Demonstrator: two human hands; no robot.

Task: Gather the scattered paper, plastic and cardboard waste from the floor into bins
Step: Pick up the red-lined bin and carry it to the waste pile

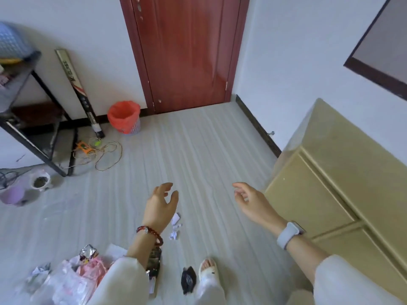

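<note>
Both hands hang over the floor [209, 150] with fingers loosely spread, holding nothing: the left hand [159, 205] and the right hand [251, 202] are well apart. Paper scraps [175, 225] lie just below the left hand, beside its wrist. A waste pile [72, 276] sits under the left sleeve, a black wrapper [188, 280] nearer the foot. The bin [124, 117], lined red, stands far ahead of the left hand, beside the door [187, 53].

Red-lined bin [124, 117], reddish-brown door [187, 51], pale striped floor [198, 150], olive-yellow cabinet [343, 172].
</note>
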